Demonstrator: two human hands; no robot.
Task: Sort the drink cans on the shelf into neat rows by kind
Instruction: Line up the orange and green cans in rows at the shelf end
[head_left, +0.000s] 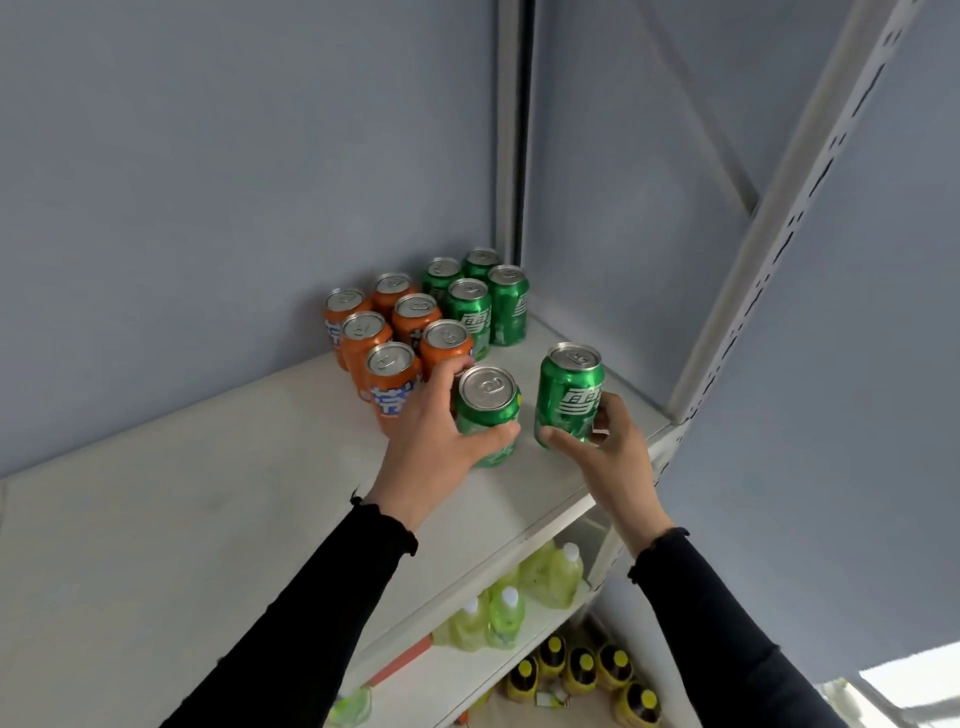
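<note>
On the white shelf (182, 519) several orange cans (387, 384) stand in two rows at the back, and several green cans (470, 312) stand to their right in the corner. My left hand (441, 441) grips a green can (488, 400) just in front of the orange rows. My right hand (605, 447) holds another green can (569, 395) upright near the shelf's right front edge. Both held cans are apart from the green group.
A white perforated upright (779, 218) rises at the shelf's right corner. Grey-blue walls close the back and right. Lower shelves hold pale green bottles (498, 613) and dark bottles with yellow caps (582, 670).
</note>
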